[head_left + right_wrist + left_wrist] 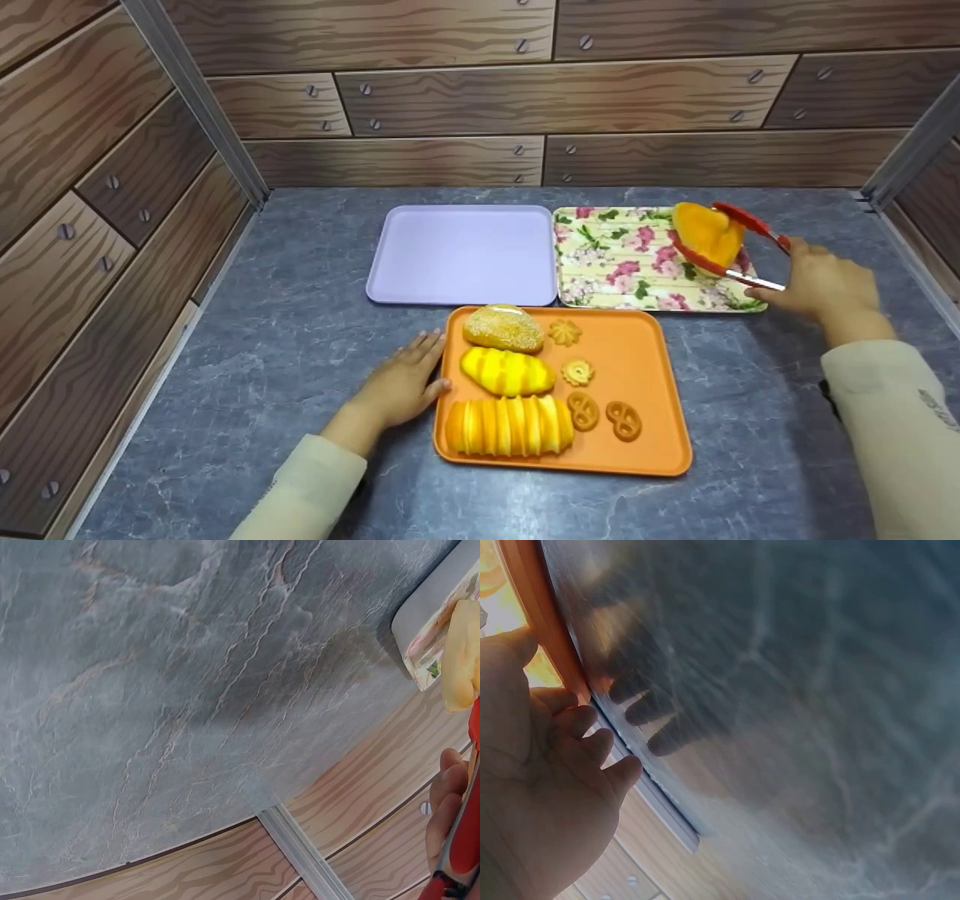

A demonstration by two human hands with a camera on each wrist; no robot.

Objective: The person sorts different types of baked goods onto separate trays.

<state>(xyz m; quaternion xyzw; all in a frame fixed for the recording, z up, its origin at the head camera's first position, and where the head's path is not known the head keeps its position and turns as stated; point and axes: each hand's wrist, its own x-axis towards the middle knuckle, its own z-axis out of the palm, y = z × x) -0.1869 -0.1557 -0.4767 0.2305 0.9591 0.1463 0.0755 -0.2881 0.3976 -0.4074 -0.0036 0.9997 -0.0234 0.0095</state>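
My right hand (pixel 832 289) grips a pair of red-and-metal tongs (pixel 703 260). Between the tongs' red ends is a yellow-orange bread roll (pixel 701 229), over the right part of a flower-patterned tray (pixel 600 262). The right wrist view shows the tongs (pixel 466 832) and part of the roll (pixel 459 664) at its right edge. With fingers extended, my left hand (pixel 397 379) rests at the left rim of an orange tray (pixel 652 360). On that tray lie a seeded bun (pixel 504 328), a yellow striped bread (pixel 508 372) and a ridged loaf (pixel 510 426).
Two small pretzels (pixel 624 421), a round cookie (pixel 577 372) and a star-shaped cookie (pixel 565 332) lie right of the breads. A bare purple tray (pixel 465 255) stands behind, left of the floral one. Wood-patterned panels (pixel 450 101) border the grey table (pixel 300 300).
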